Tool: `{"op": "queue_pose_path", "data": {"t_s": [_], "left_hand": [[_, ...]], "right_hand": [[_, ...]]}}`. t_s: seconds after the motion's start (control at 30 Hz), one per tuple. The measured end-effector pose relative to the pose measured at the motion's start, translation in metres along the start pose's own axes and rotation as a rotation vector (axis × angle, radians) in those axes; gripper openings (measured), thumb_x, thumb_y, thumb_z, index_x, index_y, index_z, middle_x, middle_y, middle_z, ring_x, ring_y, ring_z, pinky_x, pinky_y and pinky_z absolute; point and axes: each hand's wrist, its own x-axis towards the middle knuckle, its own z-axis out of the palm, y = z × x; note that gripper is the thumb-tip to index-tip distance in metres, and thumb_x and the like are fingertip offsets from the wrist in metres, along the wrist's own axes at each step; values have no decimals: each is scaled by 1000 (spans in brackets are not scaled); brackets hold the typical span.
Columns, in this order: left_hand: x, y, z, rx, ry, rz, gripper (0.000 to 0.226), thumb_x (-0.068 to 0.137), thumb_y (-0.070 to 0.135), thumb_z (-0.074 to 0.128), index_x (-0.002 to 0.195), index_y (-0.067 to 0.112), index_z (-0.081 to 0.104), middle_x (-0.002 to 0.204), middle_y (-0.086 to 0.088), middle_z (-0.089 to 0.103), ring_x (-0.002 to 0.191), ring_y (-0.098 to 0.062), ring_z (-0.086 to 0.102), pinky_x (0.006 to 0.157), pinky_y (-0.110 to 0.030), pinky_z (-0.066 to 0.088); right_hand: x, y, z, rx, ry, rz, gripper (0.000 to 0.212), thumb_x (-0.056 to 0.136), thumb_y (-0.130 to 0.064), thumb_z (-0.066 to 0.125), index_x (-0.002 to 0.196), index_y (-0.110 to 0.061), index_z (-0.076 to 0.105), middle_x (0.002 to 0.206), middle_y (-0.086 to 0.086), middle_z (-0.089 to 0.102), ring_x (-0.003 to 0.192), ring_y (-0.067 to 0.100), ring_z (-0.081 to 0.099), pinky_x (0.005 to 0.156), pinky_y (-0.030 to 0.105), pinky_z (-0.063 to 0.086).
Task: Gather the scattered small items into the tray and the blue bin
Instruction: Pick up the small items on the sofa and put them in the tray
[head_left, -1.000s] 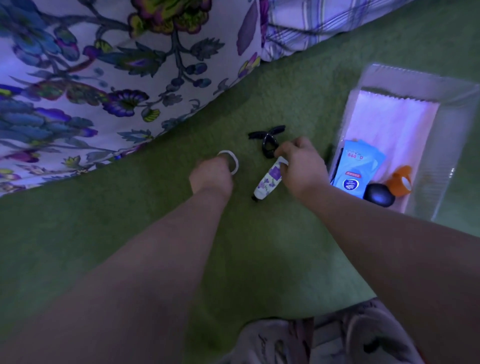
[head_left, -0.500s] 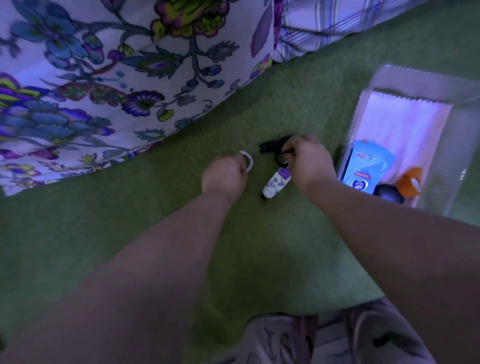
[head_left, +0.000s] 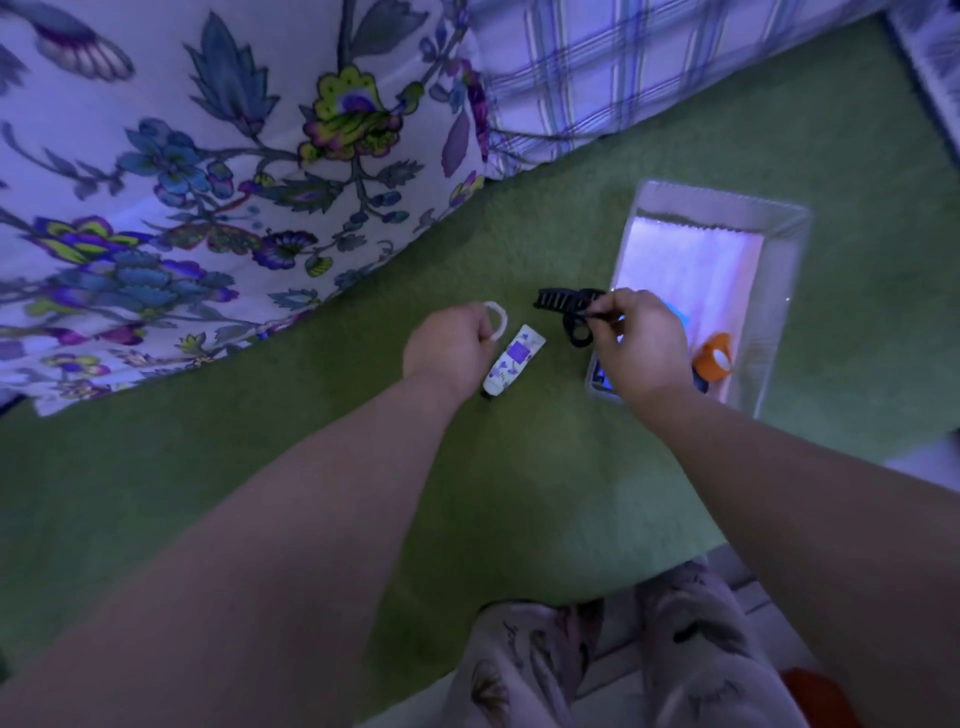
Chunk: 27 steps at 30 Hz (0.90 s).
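Green carpet (head_left: 519, 509) is seen below a flowered bedcover (head_left: 208, 182), and a clear tray (head_left: 782, 291) is placed at the right.
A black hair clip (head_left: 566, 306) is pinched by the curled right hand (head_left: 644, 348) just at the tray's left wall. A flowered tube (head_left: 514, 358) is laid on the carpet just beside the left hand (head_left: 447, 348), by whose closed fingers a white ring (head_left: 496, 322) is gripped.
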Motion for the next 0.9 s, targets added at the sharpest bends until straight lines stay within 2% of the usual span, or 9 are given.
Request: {"op": "queue_pose_path", "data": {"t_s": [0.1, 0.17, 0.33, 0.47, 0.6, 0.77, 0.9], "left_hand": [[-1, 20, -7, -13, 13, 22, 6, 91, 22, 58, 87, 18, 60, 85, -1, 68, 75, -20, 63, 61, -30, 48], [-1, 34, -8, -34, 22, 38, 7, 90, 21, 58, 87, 16, 62, 84, -2, 68, 76, -22, 64, 63, -32, 50], [0, 62, 4, -93, 34, 104, 7, 89, 20, 61, 87, 14, 63, 87, -3, 70, 79, -24, 65, 68, -37, 56], [-4, 75, 18, -109, 34, 138, 8, 89, 23, 63, 89, 15, 64, 89, -1, 70, 79, -22, 66, 69, -38, 56], [-4, 89, 30, -124, 23, 159, 9, 88, 24, 64, 89, 15, 64, 87, -1, 69, 79, -21, 65, 70, -38, 57], [-6, 109, 36, -116, -13, 176, 8, 86, 22, 63, 86, 14, 64, 86, -4, 70, 81, -26, 65, 71, -38, 55], [-1, 127, 45, -102, -33, 186, 6, 87, 19, 61, 86, 14, 64, 87, -4, 69, 83, -26, 64, 70, -35, 53]], "right_hand": [[-6, 17, -24, -80, 25, 107, 19, 88, -14, 55, 101, -20, 68, 108, 7, 65, 94, 28, 66, 78, 27, 46], [-9, 28, -36, -112, 59, 177, 21, 87, -14, 54, 101, -21, 68, 110, 8, 63, 97, 31, 64, 84, 35, 49], [-15, 52, -49, -146, 42, 304, 28, 88, -7, 51, 109, -11, 69, 115, 18, 60, 101, 37, 59, 85, 36, 47], [-22, 67, -46, -153, -28, 336, 23, 86, -6, 56, 104, -5, 70, 114, 21, 59, 99, 38, 60, 84, 34, 47], [-29, 79, -42, -113, -90, 403, 30, 84, -4, 55, 110, -10, 69, 129, 20, 58, 108, 35, 60, 89, 31, 47], [-35, 87, -56, -182, -149, 444, 38, 84, -5, 51, 117, -17, 67, 117, 19, 64, 106, 36, 61, 87, 34, 49], [-29, 97, -69, -175, -177, 428, 40, 86, -6, 51, 120, -19, 65, 121, 17, 63, 110, 36, 59, 89, 33, 48]]}}
